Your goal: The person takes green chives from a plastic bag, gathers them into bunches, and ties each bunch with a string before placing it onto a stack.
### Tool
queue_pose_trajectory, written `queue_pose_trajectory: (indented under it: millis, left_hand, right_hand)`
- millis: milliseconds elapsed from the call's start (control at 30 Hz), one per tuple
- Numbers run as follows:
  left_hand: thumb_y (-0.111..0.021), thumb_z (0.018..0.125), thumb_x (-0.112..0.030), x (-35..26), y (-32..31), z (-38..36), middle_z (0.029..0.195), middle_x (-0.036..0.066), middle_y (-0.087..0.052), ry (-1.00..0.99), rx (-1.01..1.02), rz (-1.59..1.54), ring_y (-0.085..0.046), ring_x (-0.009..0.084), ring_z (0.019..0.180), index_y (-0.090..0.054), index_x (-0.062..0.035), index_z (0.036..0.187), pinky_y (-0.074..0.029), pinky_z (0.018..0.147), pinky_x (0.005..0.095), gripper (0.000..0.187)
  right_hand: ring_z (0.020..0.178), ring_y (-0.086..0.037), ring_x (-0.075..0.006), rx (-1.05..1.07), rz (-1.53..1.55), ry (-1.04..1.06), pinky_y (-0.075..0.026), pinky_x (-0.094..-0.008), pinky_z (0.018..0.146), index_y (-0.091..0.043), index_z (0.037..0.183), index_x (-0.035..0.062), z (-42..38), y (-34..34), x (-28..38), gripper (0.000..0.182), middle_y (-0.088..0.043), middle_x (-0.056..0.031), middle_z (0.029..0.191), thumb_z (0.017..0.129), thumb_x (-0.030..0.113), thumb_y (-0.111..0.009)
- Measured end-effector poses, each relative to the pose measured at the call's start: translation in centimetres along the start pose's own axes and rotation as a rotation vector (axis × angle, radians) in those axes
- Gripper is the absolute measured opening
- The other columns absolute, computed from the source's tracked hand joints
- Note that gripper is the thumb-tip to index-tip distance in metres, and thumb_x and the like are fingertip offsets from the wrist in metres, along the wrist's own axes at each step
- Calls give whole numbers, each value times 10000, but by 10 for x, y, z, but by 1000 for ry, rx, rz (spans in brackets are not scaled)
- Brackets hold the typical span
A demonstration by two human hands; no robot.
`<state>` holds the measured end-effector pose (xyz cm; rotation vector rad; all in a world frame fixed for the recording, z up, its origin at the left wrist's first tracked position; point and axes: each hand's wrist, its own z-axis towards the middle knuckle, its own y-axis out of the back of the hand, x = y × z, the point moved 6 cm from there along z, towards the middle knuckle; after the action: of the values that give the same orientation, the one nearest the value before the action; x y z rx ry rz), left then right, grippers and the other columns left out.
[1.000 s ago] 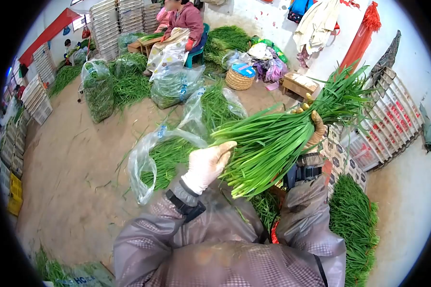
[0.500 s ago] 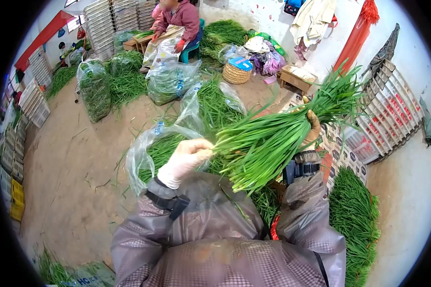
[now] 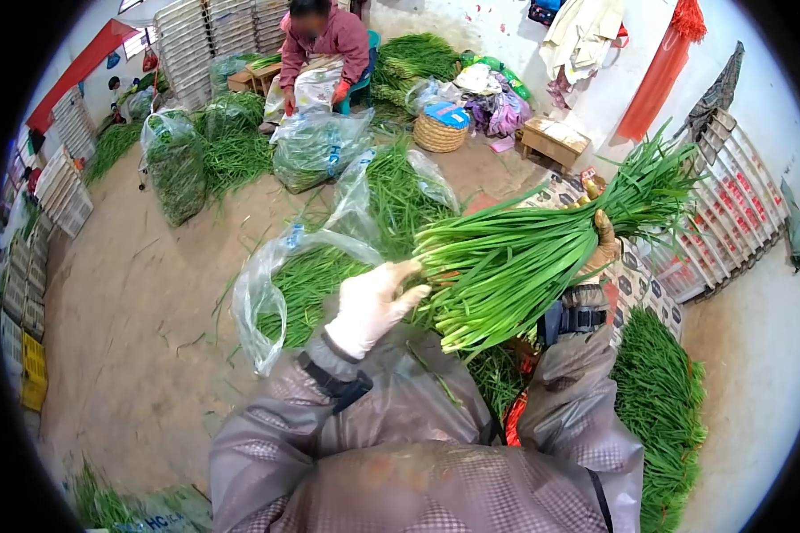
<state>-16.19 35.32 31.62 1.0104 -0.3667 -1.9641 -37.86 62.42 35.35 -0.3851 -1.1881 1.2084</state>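
A thick bunch of garlic chives (image 3: 516,266) lies across my right hand (image 3: 604,244), its pale cut ends toward the left and its leaf tips toward the upper right. My right hand, in a stained tan glove, is wrapped around the bunch at its middle; part of the hand is hidden behind the leaves. My left hand (image 3: 373,306), in a white glove, is at the cut ends with thumb and forefinger apart. Below it, an open clear plastic bag (image 3: 262,306) holds more loose chives (image 3: 316,289).
Tied bunches (image 3: 658,400) lie in a row at my right. Ahead are filled plastic bags (image 3: 173,169), a woven basket (image 3: 440,133) and a small wooden stool (image 3: 553,145). A seated person (image 3: 333,53) works among chives at the back. White crates (image 3: 729,209) lean on the right wall.
My right hand has shifted the bunch slightly right. My left hand has moved right and up, its pinch on the cut ends now loosened. The seated person has leaned forward.
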Motion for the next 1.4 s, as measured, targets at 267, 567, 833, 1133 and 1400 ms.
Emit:
queue_pose_trajectory:
  millis: [267,567,833,1133,1400]
  left_hand:
    - [-718,822,-167,-3,-17,11,732,64,-625,-271,62,267,-627,277,635,-642,-96,923,-475,528,356,145]
    - [-555,978,-203,57,0,-32,682,38,-533,305,384,-580,-484,131,641,-587,-3,813,-419,603,283,261]
    - [-560,965,-274,59,-20,-25,1094,129,-704,283,476,-463,-659,223,1009,-662,-7,1160,-509,882,332,346]
    - [-671,919,-269,-17,-53,2,868,128,-678,-68,134,-186,-675,257,804,-645,10,989,-521,701,345,289]
    - [-533,956,-306,59,-35,-53,735,143,-653,165,674,-224,-645,327,704,-652,-63,819,-497,641,429,303]
  right_hand:
    - [972,-647,-243,33,-28,68,-564,-452,909,-461,1389,7,-1,-12,-4,541,-630,-102,1008,896,141,-640]
    - [968,-648,-231,-16,1,106,-556,-439,881,-535,1325,0,2,37,15,477,-677,-89,1029,887,161,-631]
    - [963,-643,-244,-83,-74,156,-541,-452,935,-512,1355,27,-7,15,25,524,-673,-91,1001,876,180,-657]
    - [966,-628,-261,-21,-153,121,-561,-440,887,-477,1385,20,-7,-6,10,598,-610,-90,1045,855,187,-695]
    - [931,-667,-252,-44,-103,148,-570,-457,873,-504,1368,27,-10,34,26,513,-682,-114,1024,892,176,-626]
